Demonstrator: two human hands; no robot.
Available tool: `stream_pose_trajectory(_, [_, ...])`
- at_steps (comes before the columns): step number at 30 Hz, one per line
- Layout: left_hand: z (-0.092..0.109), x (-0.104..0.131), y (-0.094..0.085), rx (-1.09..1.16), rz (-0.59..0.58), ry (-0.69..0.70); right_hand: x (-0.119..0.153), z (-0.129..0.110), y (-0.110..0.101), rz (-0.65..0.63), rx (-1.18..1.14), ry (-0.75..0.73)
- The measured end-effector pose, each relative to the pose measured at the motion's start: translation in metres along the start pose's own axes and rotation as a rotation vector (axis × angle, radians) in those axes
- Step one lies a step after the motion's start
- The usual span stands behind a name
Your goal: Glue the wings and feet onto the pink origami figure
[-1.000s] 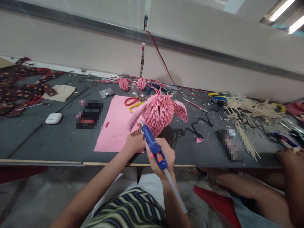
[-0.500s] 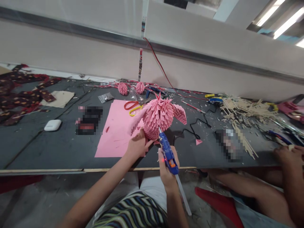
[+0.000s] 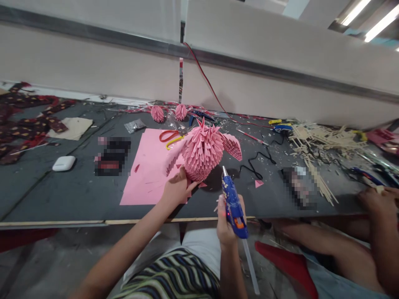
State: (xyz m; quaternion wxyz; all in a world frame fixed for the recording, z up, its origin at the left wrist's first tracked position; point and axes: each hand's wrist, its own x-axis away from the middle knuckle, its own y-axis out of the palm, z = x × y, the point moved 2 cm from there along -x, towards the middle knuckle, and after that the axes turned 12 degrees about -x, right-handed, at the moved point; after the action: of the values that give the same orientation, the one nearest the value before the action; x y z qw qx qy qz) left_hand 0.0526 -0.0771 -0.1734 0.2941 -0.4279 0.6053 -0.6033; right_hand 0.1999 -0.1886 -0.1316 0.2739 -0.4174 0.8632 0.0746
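Note:
A pink folded-paper bird (image 3: 204, 151) with two wings stands at the middle of the table. My left hand (image 3: 177, 187) is at its lower left, the fingers against its base and partly hidden beneath the wing. My right hand (image 3: 229, 220) grips a blue hot glue gun (image 3: 233, 201), a glue stick trailing from its back end. The gun's metal nozzle points up and away, a little right of the bird and apart from it. Under the bird's left side lies a pink paper sheet (image 3: 137, 187). Small pink paper triangles (image 3: 258, 183) are on the dark table.
Red- and yellow-handled scissors (image 3: 170, 136) lie behind the left wing. Two pink paper balls (image 3: 157, 113) stand near the wall. A white earbud case (image 3: 64, 163) is at left. Wooden sticks (image 3: 324, 139) are heaped at right, near another person's hand (image 3: 377, 201). A black cable (image 3: 258, 162) winds between.
My right hand has drawn the glue gun back and to the right, so its nozzle has come away from the front of the bird. My left hand stays at the bird's base.

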Motion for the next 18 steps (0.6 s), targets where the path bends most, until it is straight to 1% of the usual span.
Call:
stream_pose_trajectory(2, [0.001,-0.001,-0.001,0.018,0.004,0.007,0.000,0.007,-0.003,0.004,0.013,0.002])
stream_pose_trajectory(5, [0.000,-0.003,-0.002,0.122,0.018,-0.085,-0.005,0.027,-0.006,0.010,0.055,-0.020])
stream_pose_trajectory(8, [-0.003,-0.006,-0.002,0.223,0.020,-0.212,-0.016,0.056,-0.010,0.056,0.160,-0.168])
stream_pose_trajectory(10, [-0.007,-0.008,-0.002,0.264,0.031,-0.248,-0.024,0.076,-0.013,0.043,0.216,-0.201])
stream_pose_trajectory(13, [-0.014,-0.010,-0.003,0.343,0.078,-0.250,-0.034,0.097,-0.021,0.074,0.256,-0.220])
stream_pose_trajectory(16, [-0.020,-0.009,-0.003,0.423,0.131,-0.236,-0.042,0.106,-0.033,0.129,0.286,-0.217])
stream_pose_trajectory(18, [-0.023,-0.008,-0.002,0.434,0.159,-0.219,-0.048,0.111,-0.041,0.149,0.309,-0.189])
